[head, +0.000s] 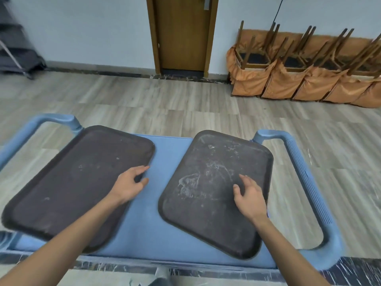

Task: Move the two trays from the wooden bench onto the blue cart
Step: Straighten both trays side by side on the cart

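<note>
Two dark brown trays lie flat on the top of the blue cart. The left tray is angled and hangs past the cart's left side, near its left handle. The right tray is scratched white and sits angled toward the right handle. My left hand hovers at the left tray's right edge, fingers spread and curled, holding nothing. Over the right tray's right half is my right hand, fingers apart, with nothing in it. The wooden bench is out of view.
The cart has blue loop handles at the left and right. Beyond it lies wood-pattern floor, a brown door in the far wall, upturned chairs with orange covers at the back right, and a dark rack at the far left.
</note>
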Action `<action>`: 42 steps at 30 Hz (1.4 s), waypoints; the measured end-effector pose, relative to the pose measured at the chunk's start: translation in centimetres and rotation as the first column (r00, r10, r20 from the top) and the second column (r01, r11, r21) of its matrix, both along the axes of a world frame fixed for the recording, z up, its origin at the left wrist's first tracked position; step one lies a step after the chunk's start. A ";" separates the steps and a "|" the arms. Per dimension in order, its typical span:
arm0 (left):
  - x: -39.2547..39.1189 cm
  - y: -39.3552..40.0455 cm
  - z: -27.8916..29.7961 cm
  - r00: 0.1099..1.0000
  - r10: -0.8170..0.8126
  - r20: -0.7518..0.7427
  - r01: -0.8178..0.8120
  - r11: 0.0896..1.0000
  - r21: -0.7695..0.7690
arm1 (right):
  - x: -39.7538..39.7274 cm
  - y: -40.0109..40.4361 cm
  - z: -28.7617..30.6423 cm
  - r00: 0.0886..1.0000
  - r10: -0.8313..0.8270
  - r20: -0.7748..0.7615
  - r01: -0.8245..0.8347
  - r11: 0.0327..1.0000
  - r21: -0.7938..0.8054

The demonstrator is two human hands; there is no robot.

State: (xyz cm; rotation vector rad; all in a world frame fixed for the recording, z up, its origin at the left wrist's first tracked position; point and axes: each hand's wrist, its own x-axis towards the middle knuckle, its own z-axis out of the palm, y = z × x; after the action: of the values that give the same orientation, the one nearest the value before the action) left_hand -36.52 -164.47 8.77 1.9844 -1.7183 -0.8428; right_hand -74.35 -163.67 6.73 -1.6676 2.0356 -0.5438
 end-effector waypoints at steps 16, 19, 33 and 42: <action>17.1 8.2 -1.4 0.904 -0.216 0.368 0.227 0.974 0.013 | 22.3 1.1 0.1 0.931 0.365 0.018 -0.363 0.930 -0.052; 20.9 10.0 -2.2 0.875 -0.289 0.389 0.294 0.955 0.047 | 27.5 2.2 -0.6 0.911 0.413 -0.007 -0.413 0.911 -0.020; 27.4 14.0 -6.2 0.541 -0.679 0.495 0.724 0.676 0.136 | 38.5 7.8 -5.2 0.914 0.346 -0.211 -0.295 0.925 0.240; 27.2 13.8 -5.5 0.366 -0.737 0.568 0.823 0.542 0.174 | 39.0 8.5 -6.0 0.920 0.307 -0.242 -0.251 0.939 0.236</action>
State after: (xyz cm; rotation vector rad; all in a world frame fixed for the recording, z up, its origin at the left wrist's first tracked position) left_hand -9.36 -150.70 3.26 1.2623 -3.1299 -0.2710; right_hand -35.38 -155.13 0.74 -1.9491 1.9064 -0.0042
